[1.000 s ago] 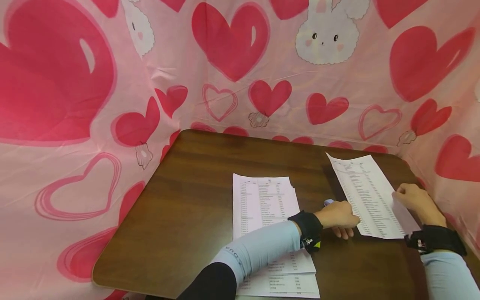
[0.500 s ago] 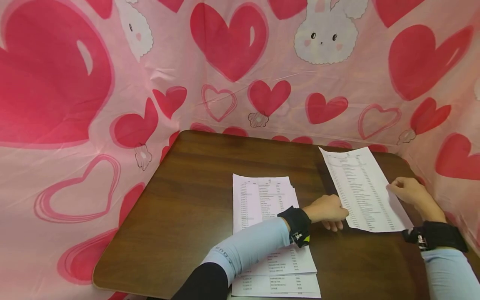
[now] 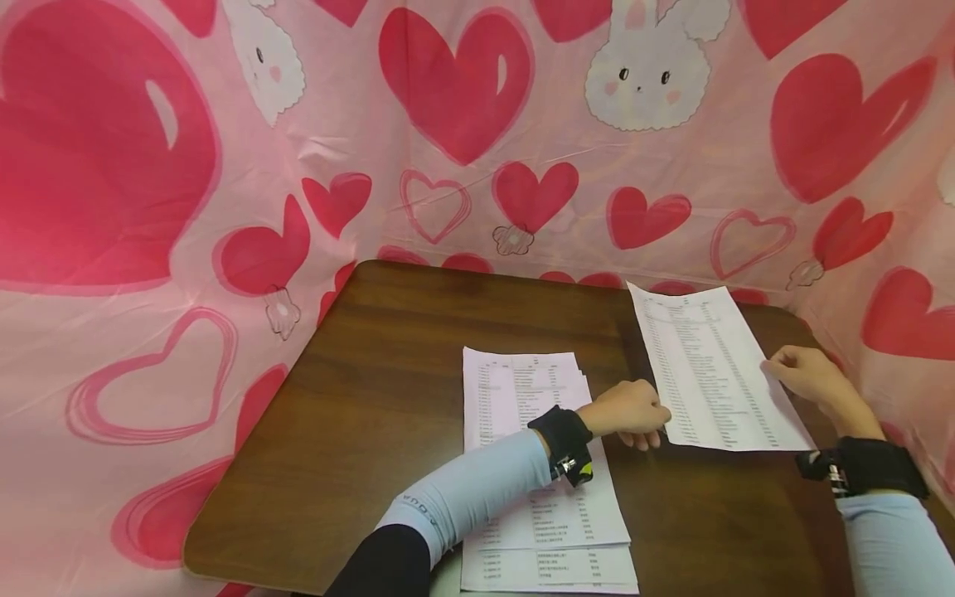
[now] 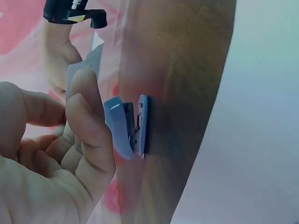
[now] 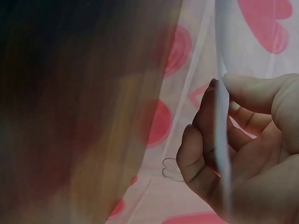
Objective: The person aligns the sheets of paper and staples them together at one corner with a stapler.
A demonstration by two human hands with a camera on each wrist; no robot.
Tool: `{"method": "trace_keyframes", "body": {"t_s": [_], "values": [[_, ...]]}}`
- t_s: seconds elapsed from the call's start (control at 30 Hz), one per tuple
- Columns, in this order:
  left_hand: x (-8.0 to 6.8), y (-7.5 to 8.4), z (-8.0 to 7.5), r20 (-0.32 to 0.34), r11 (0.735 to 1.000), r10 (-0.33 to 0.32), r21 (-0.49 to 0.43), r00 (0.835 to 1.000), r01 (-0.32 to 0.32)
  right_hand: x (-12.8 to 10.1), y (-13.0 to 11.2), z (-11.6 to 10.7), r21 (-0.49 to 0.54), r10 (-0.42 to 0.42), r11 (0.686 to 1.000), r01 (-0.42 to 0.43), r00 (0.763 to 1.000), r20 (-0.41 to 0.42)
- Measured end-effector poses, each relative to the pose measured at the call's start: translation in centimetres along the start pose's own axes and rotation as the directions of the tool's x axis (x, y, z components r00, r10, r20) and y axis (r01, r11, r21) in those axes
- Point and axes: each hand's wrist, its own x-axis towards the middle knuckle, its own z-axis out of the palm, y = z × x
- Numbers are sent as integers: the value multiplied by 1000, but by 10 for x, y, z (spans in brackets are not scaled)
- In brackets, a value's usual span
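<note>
A printed sheet of paper (image 3: 705,365) is held up above the right side of the table, its far edge slightly curled. My left hand (image 3: 627,410) pinches its left edge between thumb and fingers, which the left wrist view shows close up. At the opposite edge, my right hand (image 3: 809,377) pinches the sheet, thumb on one side and fingers on the other. A blue stapler (image 4: 119,128) lies on the tabletop beyond the left hand in the left wrist view; in the head view it is hidden.
A stack of printed sheets (image 3: 515,398) lies unevenly layered in the middle of the brown table (image 3: 388,373), under my left forearm. A pink cloth (image 3: 440,199) with hearts and rabbits hangs around the table's back and sides.
Both hands have carried the sheet leftward and somewhat away from me, toward the stack. The left hand has shifted left over the stack's right edge, and the stapler has gone out of the head view.
</note>
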Motion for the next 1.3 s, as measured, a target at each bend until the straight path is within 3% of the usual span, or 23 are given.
{"method": "trace_keyframes", "body": {"t_s": [0.47, 0.63, 0.97, 1.3], "values": [[-11, -13, -20, -3, 999, 43, -14, 999, -43, 6, -19, -3, 33, -59, 998, 61, 996, -63], [-14, -21, -28, -13, 997, 72, 18, 997, -72, 4, -23, -1, 86, -64, 994, 67, 998, -28], [-23, -29, -41, -41, 998, 51, 44, 998, -49, 6, -35, 5, 157, -82, 984, 85, 996, -29], [-29, -38, -48, -21, 996, 71, 48, 997, -70, 5, -40, 17, 184, -81, 980, 77, 997, 13]]}}
